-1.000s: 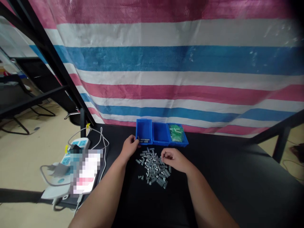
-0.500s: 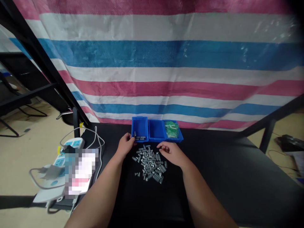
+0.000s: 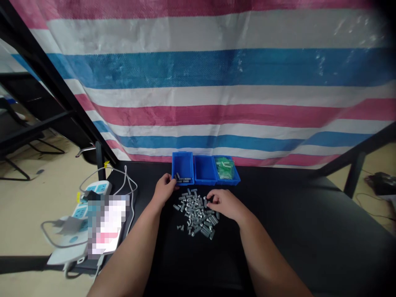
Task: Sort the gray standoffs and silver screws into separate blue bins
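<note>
My left hand (image 3: 164, 190) is at the near left corner of the left blue bin (image 3: 182, 163), its fingers closed on the edge. Several dark metal cylinders (image 3: 185, 180) lie in the bottom of that bin. My right hand (image 3: 224, 203) is at the upper right side of a loose pile of small metal parts (image 3: 198, 214), grey cylinders mixed with shiny screw-like pieces. Its thumb and index finger are closed about a small metal cylinder (image 3: 205, 202) at the fingertips.
A middle blue bin (image 3: 205, 167) stands beside the left one. In the right bin (image 3: 236, 176) is a green-and-clear plastic packet (image 3: 225, 168). At left lie a power strip (image 3: 81, 211), cables and a blurred phone (image 3: 108, 225). A striped sheet (image 3: 201, 95) hangs behind the black table (image 3: 278, 214).
My right hand has moved down to the pile's edge, and its fingers have closed in on a metal cylinder. My left hand stays at the left bin.
</note>
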Demonstrator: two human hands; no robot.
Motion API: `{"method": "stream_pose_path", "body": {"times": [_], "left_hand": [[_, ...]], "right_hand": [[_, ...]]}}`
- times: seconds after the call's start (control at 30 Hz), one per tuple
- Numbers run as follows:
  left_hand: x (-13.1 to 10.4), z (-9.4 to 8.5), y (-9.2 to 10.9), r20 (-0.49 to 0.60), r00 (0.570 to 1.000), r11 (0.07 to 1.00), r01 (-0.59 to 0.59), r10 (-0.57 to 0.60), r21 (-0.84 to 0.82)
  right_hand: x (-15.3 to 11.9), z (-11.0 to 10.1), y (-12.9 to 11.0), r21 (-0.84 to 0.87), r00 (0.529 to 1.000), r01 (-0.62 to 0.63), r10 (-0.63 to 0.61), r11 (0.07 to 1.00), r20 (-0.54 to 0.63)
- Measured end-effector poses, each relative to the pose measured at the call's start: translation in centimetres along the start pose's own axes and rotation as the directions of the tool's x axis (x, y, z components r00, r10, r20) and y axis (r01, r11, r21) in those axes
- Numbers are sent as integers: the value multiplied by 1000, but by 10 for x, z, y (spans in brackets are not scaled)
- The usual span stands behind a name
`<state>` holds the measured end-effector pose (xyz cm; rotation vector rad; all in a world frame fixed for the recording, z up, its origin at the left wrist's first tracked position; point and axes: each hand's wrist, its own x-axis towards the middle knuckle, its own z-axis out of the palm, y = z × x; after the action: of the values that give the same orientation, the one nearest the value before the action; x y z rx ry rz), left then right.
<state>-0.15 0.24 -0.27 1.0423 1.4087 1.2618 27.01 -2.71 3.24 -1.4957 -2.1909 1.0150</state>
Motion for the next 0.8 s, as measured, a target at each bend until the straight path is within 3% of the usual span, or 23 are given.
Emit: {"method": "stream_pose_path", "body": {"times": [0.3, 0.5, 0.67, 0.73, 0.8], "left_hand": [[-1, 0, 2, -4, 1000, 1000, -17, 17, -3], [1, 0, -3, 7, 1000, 1000, -20, 20, 21], [1, -1, -4, -1, 1000, 999, -30, 30, 14], [1, -1, -3, 0, 999, 999, -36, 36, 20], [1, -1, -3, 0, 999, 999, -38, 38, 30]], "right_hand": [[-1, -3, 3, -43, 1000, -27, 26, 999, -16], [1, -5, 3, 283, 999, 49, -43, 958, -28], [5, 5, -8, 364, 990, 32, -80, 931, 118], [7, 11, -16, 476, 995, 41, -80, 879, 61], [10, 16, -25, 667, 995, 100, -89, 738, -51]]}}
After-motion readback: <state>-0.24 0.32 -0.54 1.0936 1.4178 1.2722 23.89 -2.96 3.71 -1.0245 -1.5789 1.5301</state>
